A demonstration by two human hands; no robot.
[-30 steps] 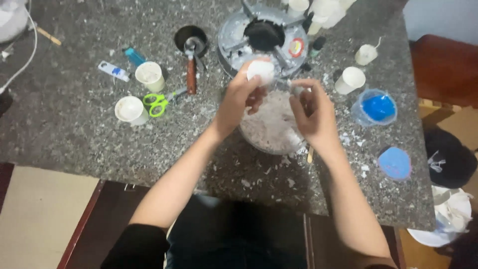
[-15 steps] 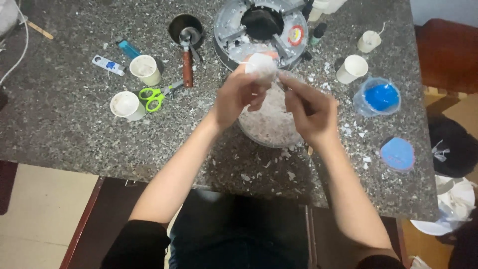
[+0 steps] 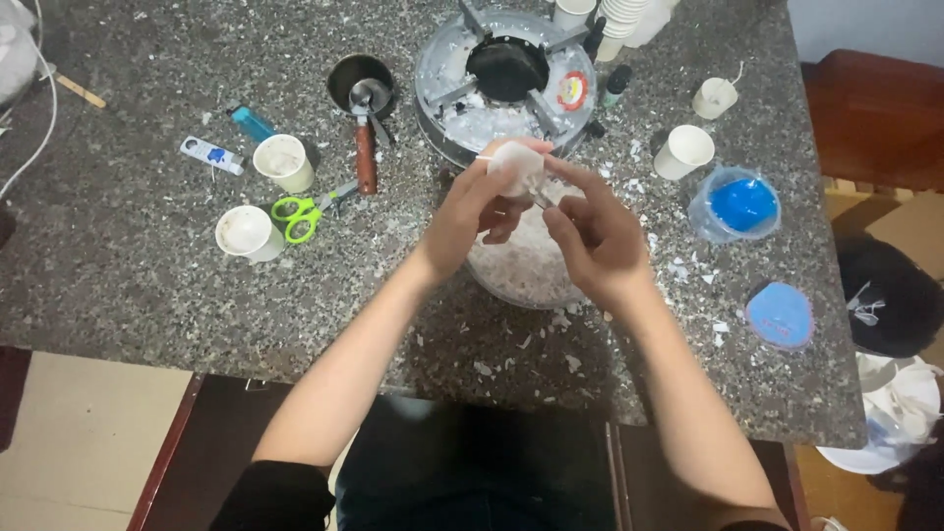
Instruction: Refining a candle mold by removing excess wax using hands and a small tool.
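My left hand (image 3: 479, 208) grips a small round white lump (image 3: 514, 165), like wax, above a clear bowl (image 3: 521, 275) full of white flakes. My right hand (image 3: 598, 234) is closed on a thin metal tool (image 3: 541, 200) whose tip touches the lump. Both hands hover over the bowl, just in front of a round metal stove (image 3: 506, 79) littered with white shavings.
On the grey stone table (image 3: 128, 285) lie green scissors (image 3: 303, 213), two paper cups (image 3: 285, 162), a small black pot with a wooden handle (image 3: 363, 98), a blue lighter (image 3: 253, 124), a tube (image 3: 210, 154), a blue-filled container (image 3: 739, 205) and its blue lid (image 3: 781, 315). More cups stand at the far right (image 3: 682, 151).
Both hands have stayed together over the bowl, still working on the white lump; the view has shifted slightly.
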